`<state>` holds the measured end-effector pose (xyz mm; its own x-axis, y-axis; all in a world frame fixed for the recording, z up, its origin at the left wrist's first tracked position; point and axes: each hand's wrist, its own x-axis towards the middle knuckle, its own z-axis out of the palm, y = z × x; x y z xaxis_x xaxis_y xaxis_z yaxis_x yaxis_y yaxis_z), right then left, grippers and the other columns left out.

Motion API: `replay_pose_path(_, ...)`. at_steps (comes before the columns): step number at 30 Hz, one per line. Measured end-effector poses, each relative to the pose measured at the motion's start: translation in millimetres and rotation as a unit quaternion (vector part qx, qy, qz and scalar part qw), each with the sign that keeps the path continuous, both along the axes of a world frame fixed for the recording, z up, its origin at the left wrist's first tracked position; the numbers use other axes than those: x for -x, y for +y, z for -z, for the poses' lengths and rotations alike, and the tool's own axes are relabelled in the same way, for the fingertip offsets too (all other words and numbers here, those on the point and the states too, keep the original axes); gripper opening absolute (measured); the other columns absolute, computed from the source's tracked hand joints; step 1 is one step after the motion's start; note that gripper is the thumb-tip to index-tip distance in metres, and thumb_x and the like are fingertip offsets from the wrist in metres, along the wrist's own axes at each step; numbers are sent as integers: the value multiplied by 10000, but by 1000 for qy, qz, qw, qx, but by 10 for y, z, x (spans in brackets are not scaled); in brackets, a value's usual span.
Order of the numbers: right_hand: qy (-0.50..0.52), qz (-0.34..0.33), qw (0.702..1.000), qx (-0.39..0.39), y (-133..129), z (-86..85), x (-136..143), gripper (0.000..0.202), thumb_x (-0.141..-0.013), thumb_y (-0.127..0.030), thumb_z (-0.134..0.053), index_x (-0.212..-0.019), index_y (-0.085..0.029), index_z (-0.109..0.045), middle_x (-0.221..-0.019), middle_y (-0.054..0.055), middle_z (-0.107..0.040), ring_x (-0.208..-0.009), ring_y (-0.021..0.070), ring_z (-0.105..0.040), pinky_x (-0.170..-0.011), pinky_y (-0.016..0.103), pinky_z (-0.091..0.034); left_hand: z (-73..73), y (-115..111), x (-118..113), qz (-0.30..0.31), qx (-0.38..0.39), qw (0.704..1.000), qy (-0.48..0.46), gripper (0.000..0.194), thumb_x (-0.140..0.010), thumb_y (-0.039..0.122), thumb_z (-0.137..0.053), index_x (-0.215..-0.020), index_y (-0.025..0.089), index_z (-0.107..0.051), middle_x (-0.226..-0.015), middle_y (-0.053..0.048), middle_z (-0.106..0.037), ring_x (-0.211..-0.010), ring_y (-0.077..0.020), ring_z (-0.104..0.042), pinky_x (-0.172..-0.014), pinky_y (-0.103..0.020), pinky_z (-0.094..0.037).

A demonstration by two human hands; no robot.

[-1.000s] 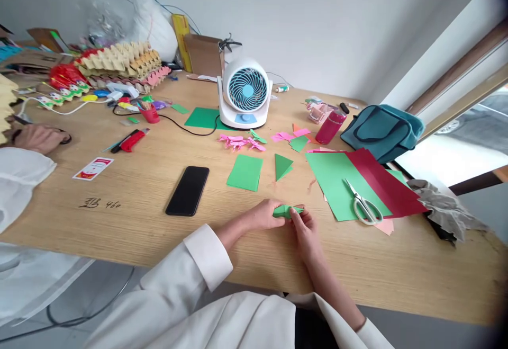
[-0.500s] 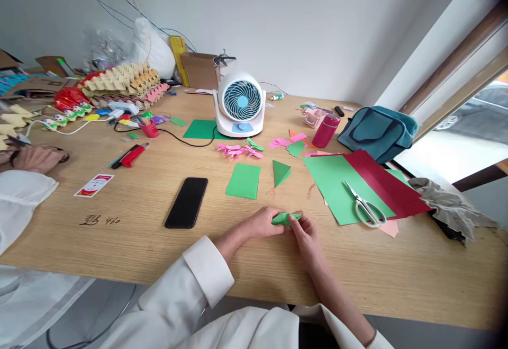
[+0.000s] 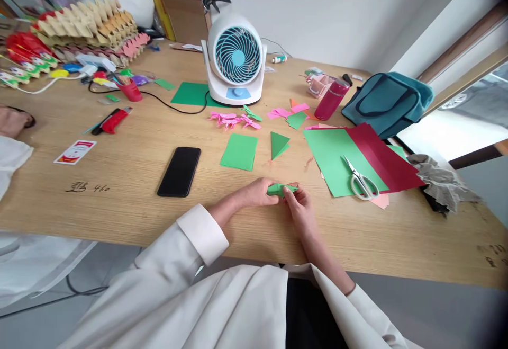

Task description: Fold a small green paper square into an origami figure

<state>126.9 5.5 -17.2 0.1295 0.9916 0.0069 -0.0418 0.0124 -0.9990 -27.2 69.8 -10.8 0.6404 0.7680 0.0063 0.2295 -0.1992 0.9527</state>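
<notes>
Left hand point(image 3: 260, 192): we are curling its fingers closed around one end of the folded green paper point(image 3: 281, 190).
Right hand point(image 3: 300, 206): we are pinching the other end.
Beyond our hands: a green sheet stack point(image 3: 239, 152) is lying on the tabletop point(image 3: 130, 200).

The folded paper point(image 3: 275, 189) is small and bright green, creased into a narrow, layered strip that tapers to slim tips at the right hand point(image 3: 300, 207). It lies crosswise between the hands, one end in the left hand point(image 3: 259, 192), the other pinched under the right thumb. Fingers partly hide its folds.
</notes>
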Motion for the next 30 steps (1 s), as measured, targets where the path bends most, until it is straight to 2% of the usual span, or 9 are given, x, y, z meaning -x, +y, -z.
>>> replay_pose_path(3, 8, 7, 1000, -2, 8, 11, 7, 312, -811, -500, -706, -758, -208, -606, -715, -15, -599, -684, 149, -523, -690, 284, -422, -12, 15, 18, 38, -21, 999, 18, 84, -724, 227, -601, -725, 145, -620, -650, 45, -491, -605, -97, -413, -550, -212, -303)
replay_pose_path(14, 18, 29, 999, -16, 44, 49, -10, 329, -791, -502, -729, -726, -205, -602, -661, -26, -566, -624, 133, -486, -635, 281, -399, -1, 15, 20, 25, -28, 998, 42, 184, -769, 304, -601, -847, 143, -642, -683, 33, -573, -625, -115, -510, -565, -210, -355)
replay_pose_path(20, 29, 38, 999, -10, 42, 54, -14, 335, -788, -506, -732, -746, -204, -593, -650, -38, -543, -596, 118, -461, -605, 271, -373, -14, 27, 22, 9, -54, 998, 37, 157, -769, 290, -617, -807, 139, -633, -710, 36, -564, -677, -113, -489, -606, -211, -347)
replay_pose_path(26, 46, 52, 998, -5, 57, 41, -7, 360, -749, -521, -752, -760, -206, -580, -637, -46, -537, -572, 111, -455, -578, 264, -372, -37, 42, 46, 13, -60, 998, 29, 304, -815, 443, -636, -765, 145, -598, -677, 44, -513, -641, -101, -457, -571, -208, -328)
replay_pose_path(30, 45, 67, 997, 7, 29, 44, -68, 344, -740, -503, -756, -807, -215, -580, -672, -45, -555, -571, 109, -472, -571, 261, -382, -2, 74, 45, -11, -29, 999, -30, 372, -872, 512, -569, -769, 154, -570, -645, 42, -485, -586, -93, -461, -543, -208, -344)
